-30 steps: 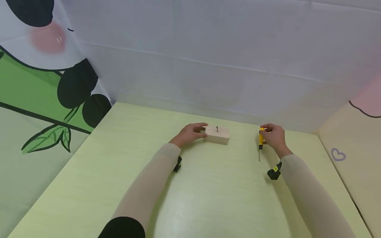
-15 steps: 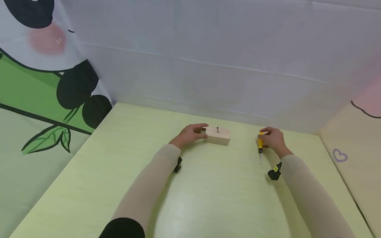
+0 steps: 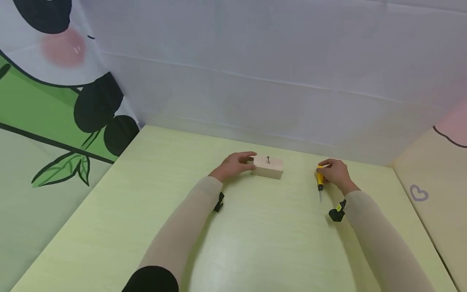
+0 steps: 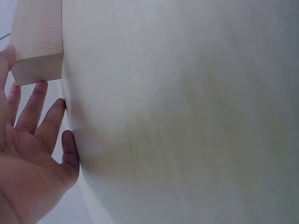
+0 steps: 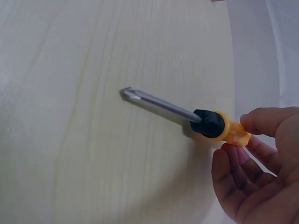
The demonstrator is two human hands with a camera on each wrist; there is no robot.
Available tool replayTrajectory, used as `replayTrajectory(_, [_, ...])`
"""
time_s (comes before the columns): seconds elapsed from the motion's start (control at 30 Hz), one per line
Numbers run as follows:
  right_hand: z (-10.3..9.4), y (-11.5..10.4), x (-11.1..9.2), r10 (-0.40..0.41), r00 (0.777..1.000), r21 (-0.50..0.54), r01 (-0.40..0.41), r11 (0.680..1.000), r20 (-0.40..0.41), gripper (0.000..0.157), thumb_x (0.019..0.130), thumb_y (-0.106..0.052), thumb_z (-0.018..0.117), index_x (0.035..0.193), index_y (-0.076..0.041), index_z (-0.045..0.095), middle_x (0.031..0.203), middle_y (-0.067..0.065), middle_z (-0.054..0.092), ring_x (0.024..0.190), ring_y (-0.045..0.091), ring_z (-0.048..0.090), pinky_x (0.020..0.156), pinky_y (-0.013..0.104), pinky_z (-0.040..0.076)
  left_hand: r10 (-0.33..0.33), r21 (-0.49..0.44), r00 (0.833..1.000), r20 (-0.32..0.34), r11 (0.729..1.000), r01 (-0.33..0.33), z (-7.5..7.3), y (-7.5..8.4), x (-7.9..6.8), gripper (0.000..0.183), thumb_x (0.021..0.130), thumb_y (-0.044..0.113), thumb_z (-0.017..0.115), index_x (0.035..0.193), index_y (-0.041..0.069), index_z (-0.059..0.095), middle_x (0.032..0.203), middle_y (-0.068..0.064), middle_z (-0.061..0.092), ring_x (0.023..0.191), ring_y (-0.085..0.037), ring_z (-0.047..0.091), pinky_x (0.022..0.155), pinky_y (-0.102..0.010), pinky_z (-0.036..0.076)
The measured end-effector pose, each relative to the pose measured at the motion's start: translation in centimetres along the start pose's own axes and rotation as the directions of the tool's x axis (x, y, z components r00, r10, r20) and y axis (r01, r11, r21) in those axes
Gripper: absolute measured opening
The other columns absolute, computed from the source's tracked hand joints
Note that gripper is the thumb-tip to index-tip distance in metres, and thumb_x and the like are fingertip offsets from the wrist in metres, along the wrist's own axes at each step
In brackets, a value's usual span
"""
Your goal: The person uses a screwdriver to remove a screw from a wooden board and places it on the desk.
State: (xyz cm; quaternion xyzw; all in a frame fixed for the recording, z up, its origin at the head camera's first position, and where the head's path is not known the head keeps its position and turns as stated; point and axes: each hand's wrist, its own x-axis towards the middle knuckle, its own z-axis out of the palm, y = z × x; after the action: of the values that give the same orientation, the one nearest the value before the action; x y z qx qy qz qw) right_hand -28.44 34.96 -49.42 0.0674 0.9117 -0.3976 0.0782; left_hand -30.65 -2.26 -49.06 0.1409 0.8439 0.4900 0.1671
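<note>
A pale wooden block (image 3: 267, 171) lies on the table near the back, and a screw (image 3: 268, 159) stands up from its top. My left hand (image 3: 235, 165) holds the block's left end, thumb at the front face and fingertips at the back edge in the left wrist view. To the right, my right hand (image 3: 335, 173) pinches the yellow handle of a screwdriver (image 5: 237, 134) between thumb and fingers. The screwdriver's metal shaft points toward me, its cross-shaped tip close over the table. Part of the handle is hidden by my fingers.
The table (image 3: 233, 243) is pale yellow-green. A whitish wall sheet (image 3: 270, 81) rises right behind its back edge. Printed panels stand at the left and right sides. A small black device (image 3: 336, 215) is strapped at the right wrist.
The screwdriver and my right fingers have shifted slightly toward me. My left hand and the block hold their place, while the whole head view has drifted a little.
</note>
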Motion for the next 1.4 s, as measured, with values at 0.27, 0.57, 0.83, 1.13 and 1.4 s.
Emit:
replayTrajectory(0.27, [-0.1,-0.5,-0.1,0.024,0.999,-0.046,-0.023,0.999,0.021,0.039,0.093,-0.020,0.060,0.124,0.003,0.057,0.116,0.028,0.059,0.063,0.012,0.063,0.062,0.024,0.055,-0.008,0.013,1.000,0.015,1.000,0.007,-0.4,0.7,-0.3,0.057,0.087,0.037,0.071,0.140,0.033,0.050,0.138,0.001,0.057,0.132,-0.019,0.049,0.108,-0.042,0.040])
replayTrajectory(0.57, [-0.5,-1.2,-0.2,0.005,1.000,-0.051,-0.003,0.999,0.026,0.039,0.092,-0.019,0.061,0.123,0.004,0.058,0.115,0.027,0.058,0.064,0.010,0.063,0.062,0.023,0.056,0.031,0.080,0.999,0.005,0.996,-0.032,-0.9,2.2,-0.8,0.055,0.087,0.031,0.071,0.138,0.025,0.052,0.136,0.000,0.056,0.127,-0.023,0.052,0.099,-0.042,0.047])
replayTrajectory(0.83, [-1.0,-2.2,-0.6,0.024,0.999,-0.081,-0.020,0.997,0.046,0.039,0.094,-0.021,0.059,0.125,0.003,0.056,0.116,0.026,0.056,0.067,0.012,0.062,0.063,0.023,0.055,0.062,0.139,0.998,-0.024,0.989,-0.058,-1.0,3.7,-0.7,0.057,0.087,0.035,0.070,0.137,0.018,0.051,0.136,-0.004,0.054,0.128,-0.027,0.048,0.103,-0.044,0.043])
replayTrajectory(1.13, [-1.3,-2.6,-1.0,0.026,0.999,-0.101,-0.021,0.995,0.047,0.038,0.094,-0.021,0.060,0.123,0.003,0.057,0.114,0.026,0.057,0.066,0.012,0.062,0.063,0.023,0.054,0.091,0.153,0.988,-0.124,0.986,-0.071,-0.3,5.1,-0.8,0.042,0.089,0.038,0.067,0.126,0.017,0.062,0.131,-0.001,0.059,0.130,-0.024,0.047,0.103,-0.044,0.043])
replayTrajectory(1.4, [-1.9,-2.5,-1.8,0.023,0.999,-0.131,-0.018,0.991,0.043,0.038,0.094,-0.020,0.059,0.123,0.004,0.057,0.116,0.028,0.056,0.068,0.012,0.061,0.062,0.023,0.054,0.131,0.159,0.984,-0.121,0.981,-0.111,1.0,6.0,-0.4,0.038,0.088,0.036,0.067,0.122,0.018,0.065,0.126,0.003,0.062,0.123,-0.022,0.054,0.100,-0.041,0.046])
